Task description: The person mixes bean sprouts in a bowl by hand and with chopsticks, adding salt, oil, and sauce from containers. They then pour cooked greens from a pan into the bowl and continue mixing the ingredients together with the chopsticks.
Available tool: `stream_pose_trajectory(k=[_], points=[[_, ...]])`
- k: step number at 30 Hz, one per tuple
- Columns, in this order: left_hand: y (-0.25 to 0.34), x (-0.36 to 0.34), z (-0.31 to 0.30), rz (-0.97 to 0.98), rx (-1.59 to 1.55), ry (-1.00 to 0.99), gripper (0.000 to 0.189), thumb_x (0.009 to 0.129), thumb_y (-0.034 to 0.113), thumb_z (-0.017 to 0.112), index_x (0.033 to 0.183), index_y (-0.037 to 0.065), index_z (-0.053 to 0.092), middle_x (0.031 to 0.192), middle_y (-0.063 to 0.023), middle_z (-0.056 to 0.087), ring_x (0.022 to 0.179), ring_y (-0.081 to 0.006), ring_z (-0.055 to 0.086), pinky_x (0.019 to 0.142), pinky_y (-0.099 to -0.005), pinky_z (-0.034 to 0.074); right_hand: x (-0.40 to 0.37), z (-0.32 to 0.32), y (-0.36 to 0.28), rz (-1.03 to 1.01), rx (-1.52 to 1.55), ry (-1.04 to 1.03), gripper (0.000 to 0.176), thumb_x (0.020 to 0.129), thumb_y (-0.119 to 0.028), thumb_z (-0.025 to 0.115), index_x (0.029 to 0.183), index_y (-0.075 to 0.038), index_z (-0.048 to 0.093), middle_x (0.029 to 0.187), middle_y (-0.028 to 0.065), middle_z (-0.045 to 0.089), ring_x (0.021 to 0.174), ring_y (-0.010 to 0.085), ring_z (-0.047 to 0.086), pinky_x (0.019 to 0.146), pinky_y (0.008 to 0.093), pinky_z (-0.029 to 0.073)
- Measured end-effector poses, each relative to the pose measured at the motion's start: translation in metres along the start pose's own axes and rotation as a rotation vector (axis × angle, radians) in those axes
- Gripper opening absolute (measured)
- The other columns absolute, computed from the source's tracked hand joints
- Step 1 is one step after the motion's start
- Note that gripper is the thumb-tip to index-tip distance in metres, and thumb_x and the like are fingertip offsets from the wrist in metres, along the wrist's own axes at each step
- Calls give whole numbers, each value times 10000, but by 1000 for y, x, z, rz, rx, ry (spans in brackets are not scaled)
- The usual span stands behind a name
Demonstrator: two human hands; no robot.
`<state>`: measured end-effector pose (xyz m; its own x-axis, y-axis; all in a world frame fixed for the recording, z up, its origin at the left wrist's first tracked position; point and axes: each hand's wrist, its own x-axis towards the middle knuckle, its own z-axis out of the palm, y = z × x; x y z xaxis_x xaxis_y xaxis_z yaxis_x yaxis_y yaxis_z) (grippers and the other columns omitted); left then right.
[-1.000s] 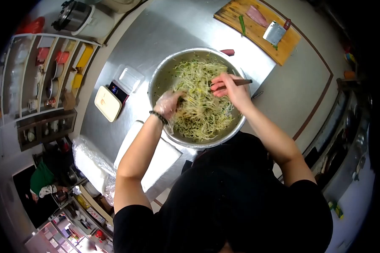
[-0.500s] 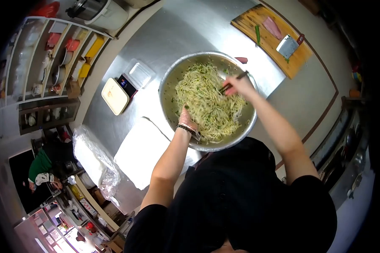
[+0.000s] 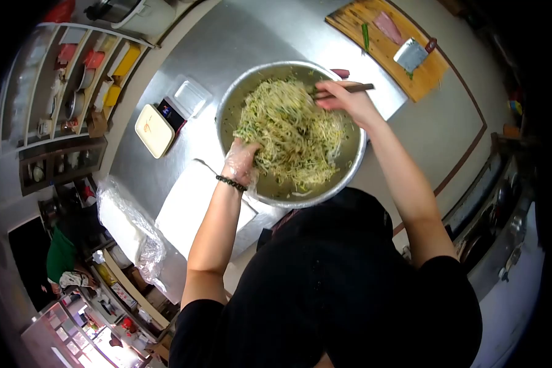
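A large metal bowl (image 3: 357, 161) holds a heap of pale thin strands mixed with green bits (image 3: 291, 132). My left hand (image 3: 242, 161), in a clear plastic glove with a dark beaded bracelet at the wrist, reaches in at the near left. Its thumb shows over the strands, while the other fingers are buried or hidden. On the far right side of the bowl, my bare right hand (image 3: 343, 101) is closed around dark chopsticks (image 3: 360, 88). Their lower ends go toward the strands, which blur with motion near the tips.
A cutting board (image 3: 432, 89) with a cleaver (image 3: 411, 55), a piece of meat (image 3: 387, 27) and a green stalk lies at the upper right. Left of the bowl are a cream tray (image 3: 154, 131) and a clear plastic container (image 3: 189, 96). Plastic-wrapped white material (image 3: 129, 230) lies lower left.
The view has shifted, moving the bowl up and left. My left hand has turned and its thumb now points inward over the strands. My right hand has tilted the chopsticks flatter and moved them up.
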<state>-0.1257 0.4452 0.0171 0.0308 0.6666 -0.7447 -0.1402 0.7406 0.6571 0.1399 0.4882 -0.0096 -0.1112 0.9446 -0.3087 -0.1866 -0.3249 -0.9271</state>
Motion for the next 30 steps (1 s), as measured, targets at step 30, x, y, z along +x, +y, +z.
stream_pose_trajectory(k=[30], points=[[-30, 76, -13, -19, 137, -201, 373, 820, 112, 582, 1165, 24, 469, 1092, -125, 568, 917, -257, 595, 707, -425, 511, -48, 5, -1, -39, -186, -33, 303, 883, -237, 511, 949, 35, 628, 871, 120, 646, 716, 164, 635, 615, 241, 506]])
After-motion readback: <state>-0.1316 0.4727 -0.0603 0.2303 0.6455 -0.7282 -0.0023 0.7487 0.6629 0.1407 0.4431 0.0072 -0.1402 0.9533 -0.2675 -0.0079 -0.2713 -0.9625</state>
